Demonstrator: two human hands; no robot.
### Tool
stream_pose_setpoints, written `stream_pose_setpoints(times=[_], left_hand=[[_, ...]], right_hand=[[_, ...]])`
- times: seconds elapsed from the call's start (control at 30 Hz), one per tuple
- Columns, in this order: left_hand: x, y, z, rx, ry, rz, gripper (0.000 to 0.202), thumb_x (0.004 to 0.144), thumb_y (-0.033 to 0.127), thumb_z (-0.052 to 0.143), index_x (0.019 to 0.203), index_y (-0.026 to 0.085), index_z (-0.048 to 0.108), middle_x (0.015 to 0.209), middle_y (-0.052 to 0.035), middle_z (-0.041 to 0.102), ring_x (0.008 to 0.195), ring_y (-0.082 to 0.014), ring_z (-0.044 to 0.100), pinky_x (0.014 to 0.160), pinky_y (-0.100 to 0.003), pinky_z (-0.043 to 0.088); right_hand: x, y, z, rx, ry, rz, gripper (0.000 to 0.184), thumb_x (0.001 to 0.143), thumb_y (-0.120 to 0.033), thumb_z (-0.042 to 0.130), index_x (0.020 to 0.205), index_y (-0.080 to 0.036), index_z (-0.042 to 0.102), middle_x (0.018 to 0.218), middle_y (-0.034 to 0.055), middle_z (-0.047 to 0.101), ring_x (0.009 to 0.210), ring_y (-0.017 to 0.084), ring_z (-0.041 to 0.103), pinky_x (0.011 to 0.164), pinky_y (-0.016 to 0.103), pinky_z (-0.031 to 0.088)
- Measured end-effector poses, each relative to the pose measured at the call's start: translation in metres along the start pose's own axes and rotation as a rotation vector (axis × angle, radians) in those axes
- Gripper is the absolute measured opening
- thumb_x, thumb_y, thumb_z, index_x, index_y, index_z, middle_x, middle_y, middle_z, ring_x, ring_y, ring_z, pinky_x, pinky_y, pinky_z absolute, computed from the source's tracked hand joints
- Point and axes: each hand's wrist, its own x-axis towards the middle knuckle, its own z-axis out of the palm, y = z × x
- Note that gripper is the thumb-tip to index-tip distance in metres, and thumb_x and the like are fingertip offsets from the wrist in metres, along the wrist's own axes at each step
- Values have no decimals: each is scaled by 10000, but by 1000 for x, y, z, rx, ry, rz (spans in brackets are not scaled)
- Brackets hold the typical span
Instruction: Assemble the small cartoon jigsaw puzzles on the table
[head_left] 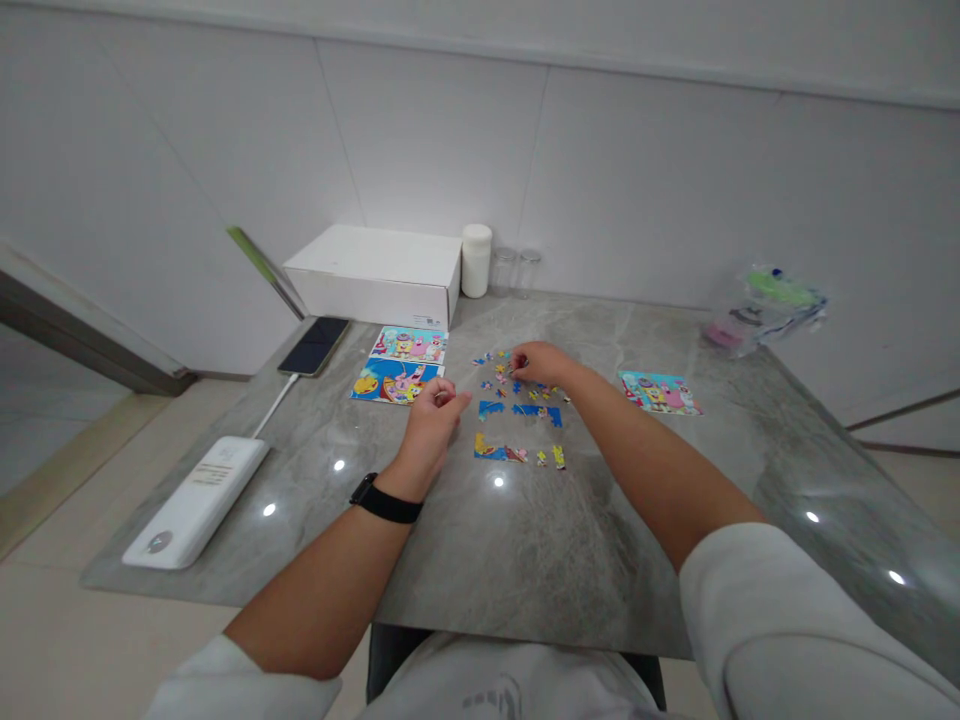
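Note:
Loose jigsaw puzzle pieces (pixel 500 382) lie scattered on the grey table. My right hand (pixel 541 362) reaches over them, its fingertips pinched together on a small puzzle piece (pixel 514 371). My left hand (pixel 435 425), with a dark watch on the wrist, hovers by the right edge of a blue picture card (pixel 391 381); its fingers are curled, and what they hold, if anything, is too small to make out. Nearer to me lie joined blue pieces (pixel 537 412), a smaller blue group (pixel 491 408) and a joined bottom strip (pixel 496 452). Yellow pieces (pixel 558 457) sit right of that strip.
Behind the cards stand a white box (pixel 375 270), a white bottle (pixel 476 262) and two clear glass jars (pixel 528 272). A phone (pixel 315 346) is cabled to a white power bank (pixel 196 503) at left. Another picture card (pixel 661 393) and a plastic bag (pixel 765 312) lie right.

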Motion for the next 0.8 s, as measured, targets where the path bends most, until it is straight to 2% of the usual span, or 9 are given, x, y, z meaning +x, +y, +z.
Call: stream_pose_setpoints(times=[0.13,0.23,0.3,0.4,0.5,0.8], left_hand=[[0,0,0,14,25,-7,379,690,346,821,948,240,564,740,66,523,547,-81,447,488,-213,331],[-3,-1,1,21,-1,-19,397,709,354,828,1012,235,601,770,55,560,544,-78,456,484,-217,333],[-5,-2,3,27,-34,-34,410,715,366,840,1028,229,614,745,57,556,542,-81,460,487,-217,336],[-9,-4,6,51,-74,-38,418,721,383,854,1035,218,632,687,67,534,529,-85,451,490,-216,331],[-12,-5,9,110,-114,-16,407,742,405,854,1042,211,659,657,72,522,526,-88,447,500,-217,327],[-15,-6,12,228,-163,116,302,831,458,828,983,217,728,800,2,635,695,-144,563,619,-251,469]], right_hand=[[-17,-2,0,372,66,36,80,780,-187,769,839,-187,716,797,7,732,724,147,632,711,262,486],[-38,-12,-1,707,114,-22,243,753,-254,779,976,-192,706,786,-16,713,715,140,632,693,259,502],[-55,-23,-3,854,146,-84,311,756,-322,782,1032,-204,704,806,-17,715,727,141,634,675,253,499],[-77,-41,-4,987,164,-110,281,781,-394,767,984,-217,689,843,2,742,712,139,631,644,254,497],[-91,-54,0,1069,140,-68,285,768,-426,784,939,-228,671,835,8,748,678,139,624,595,250,483],[-101,-77,21,1356,73,165,363,663,-479,882,874,-240,708,842,-6,681,746,141,588,572,218,434]])
